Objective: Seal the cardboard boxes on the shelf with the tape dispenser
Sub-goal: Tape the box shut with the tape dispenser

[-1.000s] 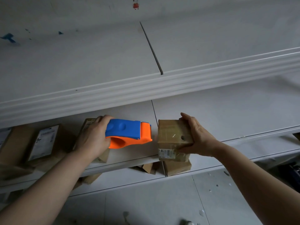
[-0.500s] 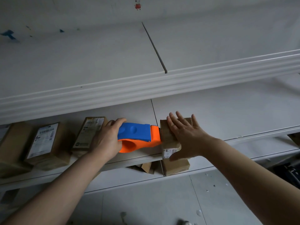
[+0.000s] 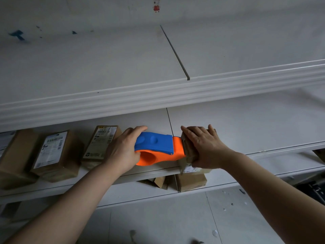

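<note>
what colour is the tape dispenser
The tape dispenser is blue on top and orange underneath and at its front end, seen best in the head view.

A small red cartoon sticker (image 3: 156,5) sits on the pale wall (image 3: 105,7) at 12 o'clock. Blue paint smudges (image 3: 17,34) mark the wall at 10 o'clock. Grey floor tiles (image 3: 158,222) fill 6 o'clock, with white flecks (image 3: 214,232) at 5 o'clock. A dark, unclear object (image 3: 314,189) lies at 4 o'clock.
</note>
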A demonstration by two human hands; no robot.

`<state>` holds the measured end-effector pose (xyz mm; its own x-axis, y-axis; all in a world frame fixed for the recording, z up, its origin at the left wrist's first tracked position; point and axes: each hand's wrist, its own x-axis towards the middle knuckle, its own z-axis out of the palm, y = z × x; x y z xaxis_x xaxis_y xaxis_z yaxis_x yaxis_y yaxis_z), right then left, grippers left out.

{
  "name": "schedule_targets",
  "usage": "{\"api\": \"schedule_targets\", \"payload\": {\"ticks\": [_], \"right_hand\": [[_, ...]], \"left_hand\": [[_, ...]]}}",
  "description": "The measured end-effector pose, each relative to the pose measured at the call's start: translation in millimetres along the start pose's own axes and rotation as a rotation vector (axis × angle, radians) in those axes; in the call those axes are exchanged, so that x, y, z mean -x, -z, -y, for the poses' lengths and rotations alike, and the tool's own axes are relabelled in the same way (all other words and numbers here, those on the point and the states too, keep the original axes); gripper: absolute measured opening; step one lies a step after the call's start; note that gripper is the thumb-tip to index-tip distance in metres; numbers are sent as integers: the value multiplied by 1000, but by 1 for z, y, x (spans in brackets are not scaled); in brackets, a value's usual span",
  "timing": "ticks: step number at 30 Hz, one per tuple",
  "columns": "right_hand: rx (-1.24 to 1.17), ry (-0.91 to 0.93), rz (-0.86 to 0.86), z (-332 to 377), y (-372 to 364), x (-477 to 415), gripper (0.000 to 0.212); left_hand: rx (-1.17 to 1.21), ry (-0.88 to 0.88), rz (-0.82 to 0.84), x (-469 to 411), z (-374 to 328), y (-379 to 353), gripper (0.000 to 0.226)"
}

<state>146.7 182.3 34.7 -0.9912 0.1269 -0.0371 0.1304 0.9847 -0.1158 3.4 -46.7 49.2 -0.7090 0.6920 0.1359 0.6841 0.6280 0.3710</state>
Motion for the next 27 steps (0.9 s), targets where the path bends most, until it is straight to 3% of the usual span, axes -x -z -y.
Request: {"api": "schedule_targets", "payload": {"ticks": [5, 8, 10, 12, 14, 17, 22, 27], "right_hand": [[-143, -38, -91, -7, -3, 5, 114], [-580, -71, -221, -19, -9, 7, 115], [-856, -110, -181, -25, -24, 10, 115], [-974, -172, -118, -32, -43, 15, 116], [-986, -218, -76, -42, -54, 20, 117], [-799, -263, -95, -53, -55, 23, 128], [-578, -153, -42, -53, -43, 19, 124], [-530, -142, -18, -57, -45, 19, 121]], "left_hand": [[34, 18, -13, -2, -3, 4, 73], [64, 4, -64, -7, -10, 9, 74], [19, -28, -49, -13, -22, 8, 74], [-77, -58, 12, -17, -42, 3, 73], [-160, -76, 58, -19, -62, -6, 72], [-247, -100, 53, -23, -82, -15, 72], [-307, -164, 58, -29, -98, -19, 74], [-293, 21, 55, -30, -32, 19, 81]]}}
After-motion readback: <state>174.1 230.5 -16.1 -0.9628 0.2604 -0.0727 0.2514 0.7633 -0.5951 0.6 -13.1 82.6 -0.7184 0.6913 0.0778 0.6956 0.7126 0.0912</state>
